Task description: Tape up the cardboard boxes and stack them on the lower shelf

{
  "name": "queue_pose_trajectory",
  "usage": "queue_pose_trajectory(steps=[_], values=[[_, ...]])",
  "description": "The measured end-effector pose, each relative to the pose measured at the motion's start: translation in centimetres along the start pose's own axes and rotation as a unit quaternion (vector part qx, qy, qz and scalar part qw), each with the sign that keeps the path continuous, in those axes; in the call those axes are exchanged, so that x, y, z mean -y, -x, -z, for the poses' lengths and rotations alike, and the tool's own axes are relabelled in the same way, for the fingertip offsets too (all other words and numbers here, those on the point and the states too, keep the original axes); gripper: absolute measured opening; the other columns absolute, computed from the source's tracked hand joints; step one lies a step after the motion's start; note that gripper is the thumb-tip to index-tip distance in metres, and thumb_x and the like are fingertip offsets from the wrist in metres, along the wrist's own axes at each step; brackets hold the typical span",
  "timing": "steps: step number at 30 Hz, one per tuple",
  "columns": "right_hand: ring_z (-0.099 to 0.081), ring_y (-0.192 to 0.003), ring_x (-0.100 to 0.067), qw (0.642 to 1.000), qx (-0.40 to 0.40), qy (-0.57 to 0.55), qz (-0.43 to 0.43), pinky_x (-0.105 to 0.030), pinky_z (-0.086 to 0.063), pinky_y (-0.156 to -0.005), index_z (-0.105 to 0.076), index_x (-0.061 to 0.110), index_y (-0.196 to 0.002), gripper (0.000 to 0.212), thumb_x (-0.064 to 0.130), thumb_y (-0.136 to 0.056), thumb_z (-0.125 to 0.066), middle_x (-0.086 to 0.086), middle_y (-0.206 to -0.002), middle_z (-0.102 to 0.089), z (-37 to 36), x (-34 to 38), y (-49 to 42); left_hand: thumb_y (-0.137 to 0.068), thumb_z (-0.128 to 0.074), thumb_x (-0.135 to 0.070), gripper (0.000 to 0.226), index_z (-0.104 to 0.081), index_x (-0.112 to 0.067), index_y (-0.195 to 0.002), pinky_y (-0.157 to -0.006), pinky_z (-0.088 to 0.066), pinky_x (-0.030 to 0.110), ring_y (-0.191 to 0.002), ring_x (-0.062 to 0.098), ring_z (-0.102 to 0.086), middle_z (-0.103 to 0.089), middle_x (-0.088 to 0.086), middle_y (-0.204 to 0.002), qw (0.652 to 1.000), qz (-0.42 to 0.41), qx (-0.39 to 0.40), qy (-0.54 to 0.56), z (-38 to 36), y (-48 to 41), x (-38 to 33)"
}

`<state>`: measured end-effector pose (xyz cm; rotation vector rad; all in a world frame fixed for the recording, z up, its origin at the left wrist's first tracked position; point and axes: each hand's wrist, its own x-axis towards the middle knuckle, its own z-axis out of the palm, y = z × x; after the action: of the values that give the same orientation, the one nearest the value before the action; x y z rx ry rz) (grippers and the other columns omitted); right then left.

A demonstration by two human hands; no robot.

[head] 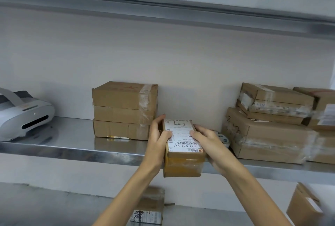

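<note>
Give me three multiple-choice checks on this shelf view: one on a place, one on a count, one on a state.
1. Where is the tape roll? A) on the floor B) behind the right hand, beside the right-hand pile C) inside an open box
2. How many boxes are in the stack left of the labelled box? A) two B) five C) three
3. How is the labelled box held? A) both hands grip it B) one hand pinches a corner C) it lies untouched
Answers: 1 B, its rim shows just past the right hand. 2 C, three box fronts sit one on another. 3 A, the left hand and right hand curl round its sides.
</note>
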<state>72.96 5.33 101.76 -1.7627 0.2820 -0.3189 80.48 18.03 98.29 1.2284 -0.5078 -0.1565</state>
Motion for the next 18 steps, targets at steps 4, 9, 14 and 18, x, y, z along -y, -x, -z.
queue_pose_trajectory(steps=[4, 9, 14, 18], values=[[-0.07, -0.097, -0.02, 0.995, 0.014, -0.084, -0.042, -0.043, -0.053, -0.091, -0.056, 0.034, -0.116, 0.021, 0.023, -0.1, -0.048, -0.002, -0.106, -0.073, -0.3, -0.2, 0.4, -0.075, -0.05, -0.024, 0.055, -0.04, -0.032, -0.128, -0.098, -0.049, 0.05, -0.12, 0.032, -0.054, -0.046, 0.011, -0.135, 1.0, -0.008, -0.001, -0.023, -0.2, 0.5, -0.1], [-0.07, -0.1, -0.018, 0.994, 0.046, -0.1, -0.017, -0.04, -0.052, -0.092, -0.053, 0.041, -0.124, 0.031, 0.022, -0.1, -0.048, 0.003, -0.11, -0.073, -0.3, 0.2, 1.3, -0.073, -0.046, -0.023, 0.068, -0.035, -0.023, -0.14, -0.081, -0.052, 0.017, -0.116, 0.003, -0.05, -0.04, -0.007, -0.129, 0.997, -0.049, -0.001, -0.054, 0.2, 1.0, -0.5], [-0.071, -0.097, -0.016, 0.993, 0.05, -0.098, 0.034, -0.024, -0.056, -0.067, -0.047, 0.03, -0.139, 0.041, 0.016, -0.101, -0.045, 0.003, -0.112, -0.072, -0.2, 1.4, 2.6, -0.078, -0.05, -0.026, 0.065, -0.036, -0.022, -0.141, -0.096, -0.049, 0.03, -0.123, 0.008, -0.047, -0.044, -0.006, -0.133, 0.991, -0.087, 0.038, -0.095, 1.1, 2.0, -1.4], [-0.068, -0.104, -0.012, 0.993, 0.061, -0.061, 0.081, -0.021, -0.055, -0.07, -0.044, 0.029, -0.142, 0.045, 0.013, -0.1, -0.046, 0.004, -0.127, -0.065, 0.4, 2.3, 4.2, -0.089, -0.059, -0.027, 0.052, -0.043, -0.021, -0.138, -0.094, -0.052, 0.038, -0.117, 0.014, -0.055, -0.055, -0.002, -0.128, 0.986, -0.108, 0.047, -0.117, 1.9, 3.2, -2.5]])
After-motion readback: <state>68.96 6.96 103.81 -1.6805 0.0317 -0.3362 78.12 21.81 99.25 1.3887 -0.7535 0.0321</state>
